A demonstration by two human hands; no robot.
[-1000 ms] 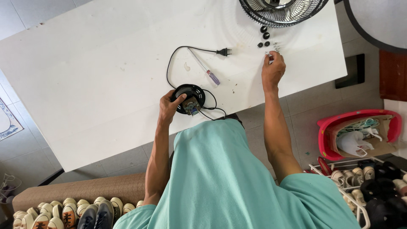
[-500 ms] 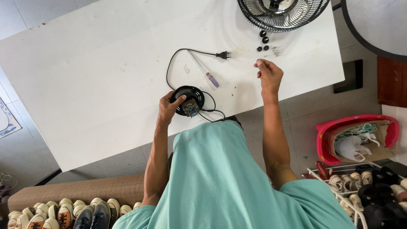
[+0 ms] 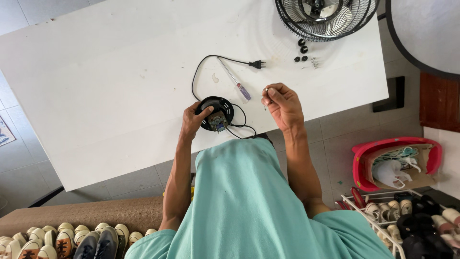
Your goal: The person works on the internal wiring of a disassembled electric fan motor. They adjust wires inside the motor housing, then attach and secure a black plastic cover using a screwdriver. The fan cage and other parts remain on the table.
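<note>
Both hands work low on the white desk [image 3: 96,86], apart from each other with a gap of bare desk between them. Left hand [image 3: 194,120] is clamped on the rim of a round black motor housing [image 3: 216,113], fingers curled over its 9 o'clock edge, so the housing lies flat with its open face up and some small coloured parts showing inside. Right hand [image 3: 283,105] is raised a little off the desk at about 3 o'clock from the housing, its thumb and forefinger pinched together on a tiny pale piece [image 3: 266,90]; it looks like a screw, though it is too small to tell for sure. From the pinched fingertips the housing lies toward 8 o'clock, near but not touching, and the right hand is the nearer of the two to the screwdriver [image 3: 234,79]. That tool rests between the hands and just beyond them, its long axis running from 11 o'clock at the thin metal tip to 5 o'clock at the purple handle, the handle end pointing at the right hand. A black power cord [image 3: 201,67] loops up from the housing toward 12 o'clock and ends in a plug [image 3: 257,64]. Farther off at 1 o'clock sit a few small black knobs [image 3: 303,49] and, at the desk's far edge, a black wire fan cage [image 3: 326,19].
</note>
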